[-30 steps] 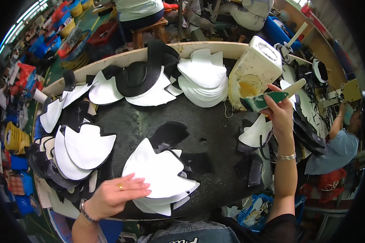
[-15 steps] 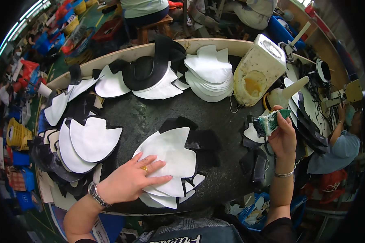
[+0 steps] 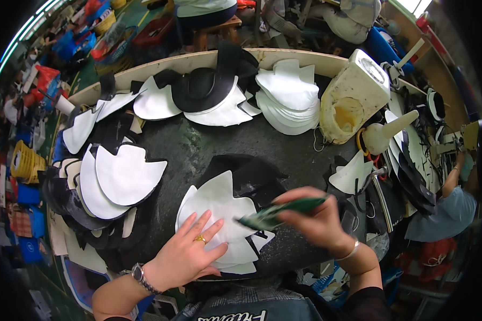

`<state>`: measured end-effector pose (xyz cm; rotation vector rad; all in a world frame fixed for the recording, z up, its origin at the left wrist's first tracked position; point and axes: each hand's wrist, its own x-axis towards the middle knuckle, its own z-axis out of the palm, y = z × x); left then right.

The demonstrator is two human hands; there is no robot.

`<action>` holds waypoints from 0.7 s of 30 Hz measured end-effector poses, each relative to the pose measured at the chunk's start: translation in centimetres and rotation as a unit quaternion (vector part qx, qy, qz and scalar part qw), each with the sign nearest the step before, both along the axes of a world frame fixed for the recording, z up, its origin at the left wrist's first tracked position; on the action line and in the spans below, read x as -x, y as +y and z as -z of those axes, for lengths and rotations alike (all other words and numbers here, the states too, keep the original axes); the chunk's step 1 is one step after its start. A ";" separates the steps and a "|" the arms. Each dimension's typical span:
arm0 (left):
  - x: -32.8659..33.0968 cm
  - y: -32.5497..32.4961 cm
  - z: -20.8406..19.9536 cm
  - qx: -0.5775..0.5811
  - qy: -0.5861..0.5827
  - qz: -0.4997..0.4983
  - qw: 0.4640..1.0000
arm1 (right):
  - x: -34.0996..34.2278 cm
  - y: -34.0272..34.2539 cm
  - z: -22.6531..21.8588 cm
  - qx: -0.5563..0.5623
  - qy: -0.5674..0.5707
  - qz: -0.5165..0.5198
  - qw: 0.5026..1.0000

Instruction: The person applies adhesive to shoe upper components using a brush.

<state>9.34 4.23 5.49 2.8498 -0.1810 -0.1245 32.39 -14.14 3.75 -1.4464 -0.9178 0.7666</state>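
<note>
Near the front edge of the black work table, a fanned stack of white notched fabric pieces lies partly over black pieces. My left hand rests on the stack, fingers spread, holding nothing. In my right hand is a green brush with whitish, crusted residue on it. Its tip reaches the right part of the top white piece; whether it touches is blurred by motion. The fingers of my right hand are wrapped round the green handle.
Stacked white pieces lie at left on black ones, with more white pieces along the back. A cut-open, glue-stained plastic container stands back right. Scissors and a hammer lie at right. A co-worker sits beyond.
My right hand has swung the brush left and down, from beside the plastic container to the white stack. My left hand stays on the stack. The whole view has shifted slightly.
</note>
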 end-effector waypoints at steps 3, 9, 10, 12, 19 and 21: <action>0.5 0.1 0.8 0.029 0.024 0.007 0.999 | 1.3 1.3 1.9 -0.022 -0.194 -0.008 0.981; 0.4 0.3 1.2 0.056 0.003 -0.006 0.998 | 1.8 -0.5 3.8 -0.093 -0.305 -0.072 0.945; 0.3 0.1 1.3 0.043 -0.005 -0.003 0.999 | 2.2 -2.1 3.0 -0.069 -0.278 -0.104 0.952; 0.2 -0.1 1.2 0.042 -0.002 -0.006 0.999 | 2.6 -3.9 1.4 -0.038 -0.245 -0.134 0.959; 1.0 1.0 1.4 0.032 -0.024 0.006 0.999 | -8.1 -0.4 -3.0 0.025 -0.363 0.320 0.875; 0.2 0.9 0.7 0.052 -0.035 0.008 0.998 | -14.1 1.1 -1.9 0.064 -0.420 0.405 0.810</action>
